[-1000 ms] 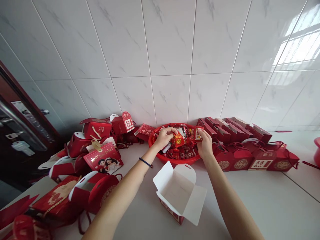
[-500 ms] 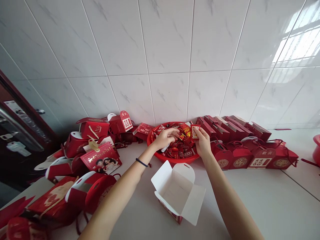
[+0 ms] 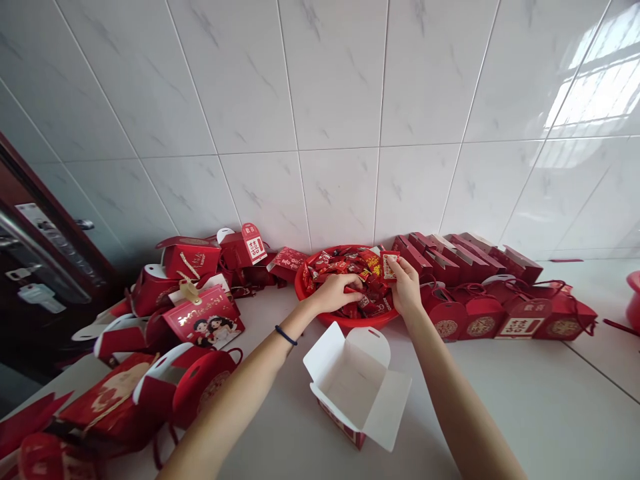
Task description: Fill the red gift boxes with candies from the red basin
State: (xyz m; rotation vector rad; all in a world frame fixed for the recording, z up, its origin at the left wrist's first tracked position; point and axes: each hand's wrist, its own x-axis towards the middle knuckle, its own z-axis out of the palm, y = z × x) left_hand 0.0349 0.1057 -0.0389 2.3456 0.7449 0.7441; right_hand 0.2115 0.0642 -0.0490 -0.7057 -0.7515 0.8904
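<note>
A red basin (image 3: pixel 303 288) full of wrapped candies (image 3: pixel 329 263) stands against the tiled wall. My left hand (image 3: pixel 339 293), with a dark band at the wrist, reaches into it. Its fingers curl around a red-wrapped candy (image 3: pixel 353 291), partly hidden. At the basin's right side, my right hand (image 3: pixel 407 288) pinches a small red packet (image 3: pixel 389 265) with a pale printed front, held upright between thumb and fingers. In front of the basin, between my forearms, an open gift box (image 3: pixel 350 387) shows its white inside, with flaps spread outward.
Red gift boxes with cord handles (image 3: pixel 480 315) line the right of the basin, with flatter red boxes (image 3: pixel 450 257) behind them. More red boxes (image 3: pixel 200 313) crowd the left side. A door with keys (image 3: pixel 41 298) is at far left, and another red container (image 3: pixel 634 300) at the right edge.
My left hand has moved down and slightly right into the candies, and its fingers have closed. My right hand keeps the packet in nearly the same place.
</note>
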